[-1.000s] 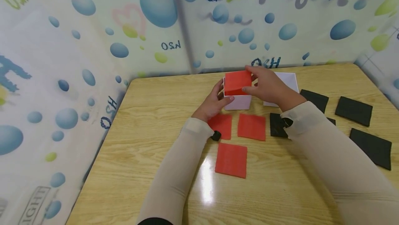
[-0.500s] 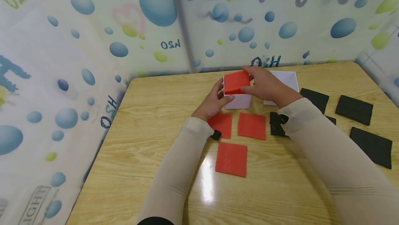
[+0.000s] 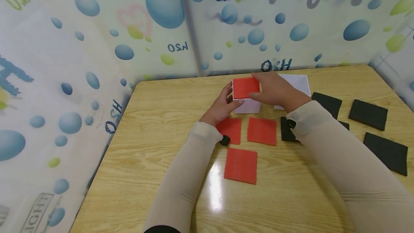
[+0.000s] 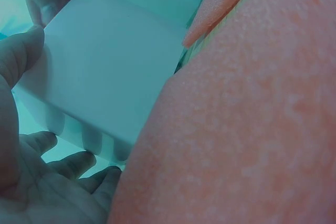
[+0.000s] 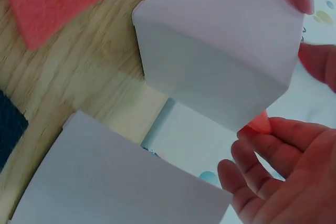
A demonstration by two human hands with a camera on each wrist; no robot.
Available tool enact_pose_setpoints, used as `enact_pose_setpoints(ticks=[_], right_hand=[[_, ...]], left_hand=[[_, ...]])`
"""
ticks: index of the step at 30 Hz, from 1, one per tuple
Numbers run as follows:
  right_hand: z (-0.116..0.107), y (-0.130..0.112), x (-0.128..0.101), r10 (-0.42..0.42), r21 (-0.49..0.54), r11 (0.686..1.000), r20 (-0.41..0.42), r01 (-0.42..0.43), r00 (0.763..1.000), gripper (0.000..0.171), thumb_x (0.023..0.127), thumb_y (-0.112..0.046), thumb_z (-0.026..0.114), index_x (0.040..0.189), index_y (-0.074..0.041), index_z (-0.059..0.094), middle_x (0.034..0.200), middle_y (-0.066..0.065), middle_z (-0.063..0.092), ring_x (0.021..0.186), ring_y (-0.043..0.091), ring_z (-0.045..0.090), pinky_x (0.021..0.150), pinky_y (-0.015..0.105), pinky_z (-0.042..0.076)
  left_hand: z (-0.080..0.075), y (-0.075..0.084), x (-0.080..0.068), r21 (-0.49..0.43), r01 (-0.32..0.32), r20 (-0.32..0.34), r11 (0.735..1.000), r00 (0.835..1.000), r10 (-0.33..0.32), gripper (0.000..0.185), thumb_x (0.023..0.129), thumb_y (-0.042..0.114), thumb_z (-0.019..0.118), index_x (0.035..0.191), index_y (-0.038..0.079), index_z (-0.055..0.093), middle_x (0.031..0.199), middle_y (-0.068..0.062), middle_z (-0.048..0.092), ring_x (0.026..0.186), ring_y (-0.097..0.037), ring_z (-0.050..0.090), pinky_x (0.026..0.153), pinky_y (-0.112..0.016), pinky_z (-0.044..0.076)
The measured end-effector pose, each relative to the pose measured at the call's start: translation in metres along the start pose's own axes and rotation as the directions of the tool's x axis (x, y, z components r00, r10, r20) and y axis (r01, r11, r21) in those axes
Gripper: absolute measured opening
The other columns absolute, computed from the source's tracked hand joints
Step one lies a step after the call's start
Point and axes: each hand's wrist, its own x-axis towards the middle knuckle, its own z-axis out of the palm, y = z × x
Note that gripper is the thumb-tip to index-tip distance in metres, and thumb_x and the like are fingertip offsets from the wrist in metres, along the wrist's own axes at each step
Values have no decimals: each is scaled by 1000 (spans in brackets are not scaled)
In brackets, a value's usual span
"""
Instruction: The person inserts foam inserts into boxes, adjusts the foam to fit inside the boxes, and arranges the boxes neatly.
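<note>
In the head view a small white box (image 3: 247, 107) stands near the table's back edge. My left hand (image 3: 220, 107) grips it, thumb on the front wall and fingers along the left side. A red felt square (image 3: 245, 87) lies level at the box's open top. My right hand (image 3: 275, 88) pinches its right side between thumb and fingers. In the right wrist view, a bit of red shows at the fingertips beside the box (image 5: 210, 51). The left wrist view has the box's plain white wall (image 4: 105, 61) between left thumb and fingers. The box's inside is hidden.
A second white box (image 3: 299, 84) stands to the right, partly behind my right hand. Three red felt squares, one of them (image 3: 240, 165) nearest me, lie in front. Several black felt pieces, such as this black rectangle (image 3: 367, 114), lie at the right. A printed wall covering (image 3: 207, 28) backs the table.
The red felt square has gone from tilted, with its far side raised, to flat at the box's rim. My right hand has moved slightly down with it; the left hand stays put.
</note>
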Motion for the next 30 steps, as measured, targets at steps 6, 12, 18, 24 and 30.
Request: enact_pose_setpoints(ticks=[6, 12, 18, 24, 30], right_hand=[[7, 1, 2, -16, -18, 1000, -29, 15, 999, 73, 94, -43, 75, 149, -4, 50, 130, 17, 65, 114, 33, 61, 95, 50, 59], [12, 3, 1, -26, -36, 999, -46, 24, 999, 83, 94, -46, 74, 156, -2, 43, 146, 22, 56, 130, 40, 55, 102, 56, 57], [17, 0, -6, -61, -27, 998, -124, 58, 990, 90, 98, -43, 69, 166, -2, 26, 168, 24, 29, 154, 47, 28, 118, 66, 38], [26, -12, -16, -85, 36, 995, -124, 90, 989, 75, 100, -23, 62, 165, -2, 31, 170, 20, 31, 156, 42, 28, 118, 63, 40], [37, -13, -22, -120, -30, 993, -84, 118, 989, 73, 95, -15, 60, 162, 1, 36, 172, 20, 27, 159, 43, 23, 127, 61, 26]], left_hand=[[1, -3, 0, 9, 6, -10, 1000, 1000, -6, 91, 101, 37, 71, 169, 42, 11, 175, 4, 20, 161, -30, 24, 125, -52, 34], [1, -6, 1, 25, 8, -3, 1000, 1000, -8, 91, 101, 39, 71, 168, 43, 10, 175, 3, 20, 161, -30, 23, 126, -52, 34], [1, -4, 2, 20, -7, -2, 1000, 1000, 7, 91, 101, 39, 71, 169, 41, 10, 175, 3, 20, 161, -30, 24, 125, -50, 35], [0, -1, 3, 28, -33, -5, 999, 999, 34, 92, 101, 35, 71, 169, 39, 11, 175, 1, 21, 161, -32, 24, 124, -50, 37], [1, 0, 3, 26, -28, -7, 999, 1000, 28, 92, 100, 34, 71, 169, 41, 11, 174, 2, 22, 161, -32, 23, 124, -50, 37]])
